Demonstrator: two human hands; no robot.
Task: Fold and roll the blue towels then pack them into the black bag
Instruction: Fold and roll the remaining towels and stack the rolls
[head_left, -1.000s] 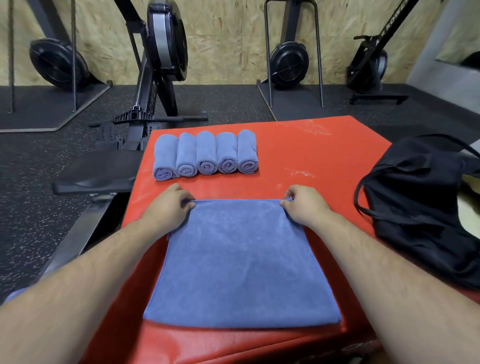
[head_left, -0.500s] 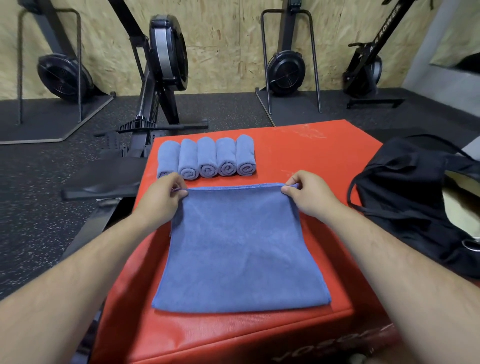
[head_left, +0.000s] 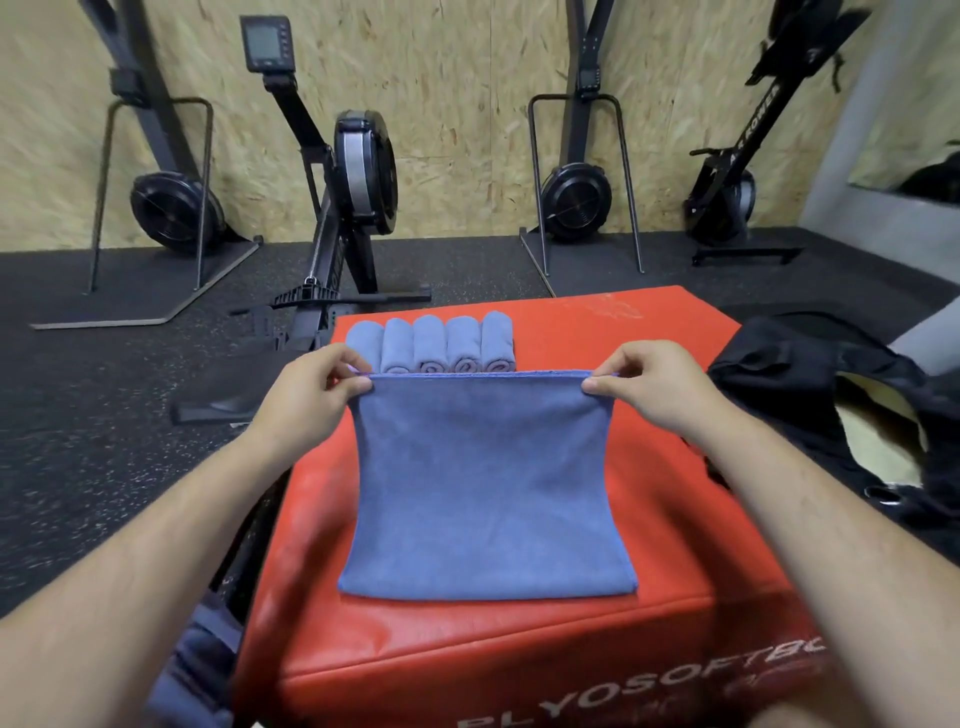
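A wall of pale chipboard (head_left: 457, 104) and a black speckled rubber floor (head_left: 104, 415) frame the scene, with a black rowing machine (head_left: 358, 171) standing upright against the wall. In front sits a red padded plyo box (head_left: 665, 353) with a smooth vinyl skin. The black bag (head_left: 789, 374), soft and slumped, lies at the box's right edge. Its mouth gapes on something cream-coloured, perhaps lining, which is too unclear to name.

A flat rectangular blue towel (head_left: 483, 493) of fine napped cloth rests its near edge on the box top, while its far edge is raised. Five rolled blue towels (head_left: 431, 343) lie side by side behind it. The left hand (head_left: 306, 395) and right hand (head_left: 660, 389) each pinch a far corner of the flat towel between thumb and fingers.
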